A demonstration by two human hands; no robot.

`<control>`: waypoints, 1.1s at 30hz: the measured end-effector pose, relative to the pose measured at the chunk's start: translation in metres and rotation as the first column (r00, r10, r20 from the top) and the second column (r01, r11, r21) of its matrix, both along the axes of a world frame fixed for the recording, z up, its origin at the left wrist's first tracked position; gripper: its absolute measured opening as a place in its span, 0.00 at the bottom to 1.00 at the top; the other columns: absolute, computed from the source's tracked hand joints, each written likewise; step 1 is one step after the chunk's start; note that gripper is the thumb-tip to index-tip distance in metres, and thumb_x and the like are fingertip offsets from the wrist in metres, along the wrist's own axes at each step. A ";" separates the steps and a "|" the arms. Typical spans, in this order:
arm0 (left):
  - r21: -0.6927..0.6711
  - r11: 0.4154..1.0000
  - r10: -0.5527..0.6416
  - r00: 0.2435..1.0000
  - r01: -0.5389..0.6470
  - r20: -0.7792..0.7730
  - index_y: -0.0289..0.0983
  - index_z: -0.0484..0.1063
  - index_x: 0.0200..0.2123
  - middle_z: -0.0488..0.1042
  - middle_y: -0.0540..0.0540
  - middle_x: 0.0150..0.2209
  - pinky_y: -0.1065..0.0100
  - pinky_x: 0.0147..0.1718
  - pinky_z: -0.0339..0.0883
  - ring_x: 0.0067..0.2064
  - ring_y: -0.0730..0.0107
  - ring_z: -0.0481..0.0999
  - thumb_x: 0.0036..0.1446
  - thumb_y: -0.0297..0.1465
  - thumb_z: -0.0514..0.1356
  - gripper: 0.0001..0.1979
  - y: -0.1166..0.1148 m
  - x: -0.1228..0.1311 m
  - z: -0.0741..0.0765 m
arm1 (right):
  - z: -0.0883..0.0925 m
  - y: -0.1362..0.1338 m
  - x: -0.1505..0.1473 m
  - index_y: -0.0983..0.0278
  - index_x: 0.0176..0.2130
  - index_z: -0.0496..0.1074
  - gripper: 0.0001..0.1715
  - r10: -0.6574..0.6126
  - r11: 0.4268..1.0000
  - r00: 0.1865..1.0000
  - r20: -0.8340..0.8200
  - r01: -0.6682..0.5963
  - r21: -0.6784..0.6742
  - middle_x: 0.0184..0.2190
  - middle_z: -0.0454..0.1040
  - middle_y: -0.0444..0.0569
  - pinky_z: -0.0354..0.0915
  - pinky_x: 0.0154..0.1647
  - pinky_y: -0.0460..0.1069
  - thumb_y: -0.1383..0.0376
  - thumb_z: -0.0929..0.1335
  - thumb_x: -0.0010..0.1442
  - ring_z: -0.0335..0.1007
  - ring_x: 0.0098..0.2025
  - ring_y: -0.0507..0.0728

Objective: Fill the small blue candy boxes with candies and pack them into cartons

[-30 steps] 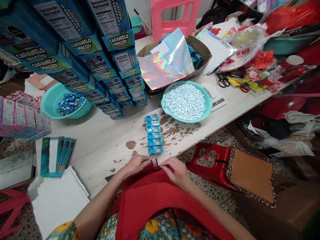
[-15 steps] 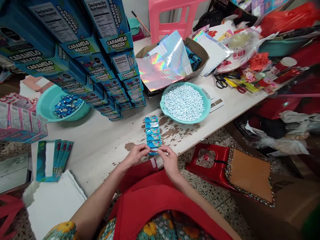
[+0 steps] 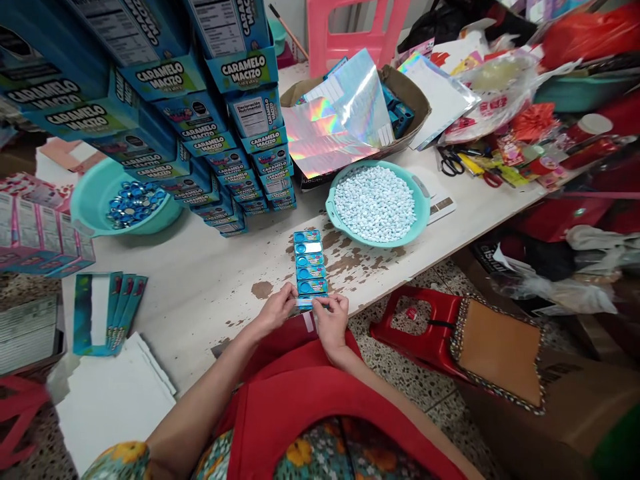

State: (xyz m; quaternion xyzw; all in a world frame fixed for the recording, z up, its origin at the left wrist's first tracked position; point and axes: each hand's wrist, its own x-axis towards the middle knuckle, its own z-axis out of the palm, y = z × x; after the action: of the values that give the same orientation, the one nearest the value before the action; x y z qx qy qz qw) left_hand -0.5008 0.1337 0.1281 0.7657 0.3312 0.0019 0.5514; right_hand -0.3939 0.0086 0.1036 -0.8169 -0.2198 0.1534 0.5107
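Note:
My left hand (image 3: 278,308) and my right hand (image 3: 332,321) meet at the table's near edge, each with its fingertips pinched on one end of a small blue candy pack (image 3: 305,303). A pale strip shows across that pack, and the fingers partly hide it. Just beyond lies a column of several flat blue candy packs (image 3: 311,273), each with a round recess at its left end. The second pack from the far end looks whitish on top. A turquoise bowl (image 3: 330,212) full of small pale blue candies stands past the column to the right.
Tall stacks of blue candy boxes (image 3: 250,70) rise at the left. Behind them sits a turquoise basin (image 3: 83,207) with shiny blue pieces. Holographic sheets (image 3: 350,100) lie on a cardboard box (image 3: 417,117). Scissors (image 3: 450,162) rest at right. A red stool (image 3: 430,313) stands beside the table.
The whole view has shifted slightly, so the table things sit a little further right. Both hands stay at the near pack, with a small change in finger position.

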 end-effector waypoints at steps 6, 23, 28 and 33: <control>0.068 0.996 0.068 0.986 -0.058 -0.152 0.37 0.61 0.36 0.68 0.49 0.30 0.70 0.33 0.60 0.33 0.69 0.68 0.54 0.28 0.52 0.05 -0.001 0.006 -0.017 | -0.009 -0.002 0.008 0.62 0.31 0.67 0.11 -0.015 0.999 1.000 0.002 0.015 -0.030 0.34 0.65 0.49 0.64 0.36 0.51 0.58 0.68 0.53 0.64 0.37 0.57; 0.136 0.980 -0.086 0.929 0.144 -0.361 0.42 0.64 0.55 0.76 0.44 0.44 0.68 0.36 0.61 0.43 0.59 0.74 0.59 0.39 0.51 0.21 -0.007 -0.017 0.016 | 0.017 -0.019 0.031 0.63 0.42 0.71 0.13 0.194 0.981 0.979 0.069 -0.193 -0.027 0.39 0.73 0.52 0.65 0.43 0.54 0.60 0.62 0.62 0.68 0.43 0.58; 0.174 0.952 -0.168 0.907 0.250 -0.386 0.39 0.71 0.33 0.75 0.44 0.31 0.69 0.31 0.55 0.35 0.63 0.72 0.61 0.35 0.48 0.13 -0.022 -0.028 0.012 | 0.029 -0.034 0.009 0.59 0.48 0.70 0.15 0.500 0.864 0.785 0.367 -0.482 -0.147 0.42 0.71 0.53 0.63 0.48 0.56 0.66 0.62 0.63 0.65 0.46 0.59; 0.164 0.954 -0.179 0.918 0.250 -0.355 0.38 0.68 0.30 0.72 0.45 0.29 0.69 0.29 0.52 0.32 0.65 0.69 0.61 0.34 0.47 0.13 -0.025 -0.028 0.010 | 0.019 -0.030 -0.002 0.59 0.59 0.62 0.25 0.743 0.667 0.455 0.491 -0.565 -0.485 0.51 0.69 0.54 0.61 0.46 0.58 0.63 0.63 0.62 0.61 0.49 0.64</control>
State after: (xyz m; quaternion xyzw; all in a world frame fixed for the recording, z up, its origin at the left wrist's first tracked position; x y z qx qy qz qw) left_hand -0.5288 0.1092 0.1379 0.8394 0.3321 -0.1551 0.4013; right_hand -0.3962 -0.0217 0.1229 -0.7224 -0.6610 0.0701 0.1907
